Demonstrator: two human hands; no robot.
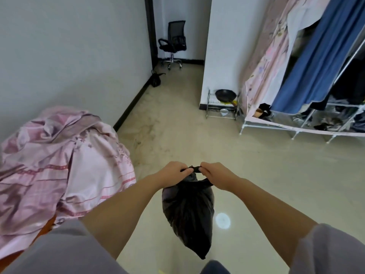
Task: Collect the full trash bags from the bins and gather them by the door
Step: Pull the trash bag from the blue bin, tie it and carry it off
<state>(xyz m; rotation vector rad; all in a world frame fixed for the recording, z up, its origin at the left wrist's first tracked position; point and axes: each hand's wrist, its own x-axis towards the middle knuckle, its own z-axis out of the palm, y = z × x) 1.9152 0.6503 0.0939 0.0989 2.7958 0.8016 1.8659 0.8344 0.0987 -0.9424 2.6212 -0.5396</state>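
A full black trash bag (188,212) hangs in front of me above the pale floor. My left hand (173,174) pinches one end of the bag's twisted top, and my right hand (214,175) pinches the other end. The two hands sit close together with the black neck of the bag stretched between them. A second small black bag (156,80) lies on the floor by the wall near the dark door frame (150,30), far ahead.
A bed with a pink floral cover (59,161) fills the left. A fabric wardrobe (308,66) with a white frame stands at the right. A metal rack with a black pan (224,104) sits by the white wall corner. An office chair (173,43) stands beyond.
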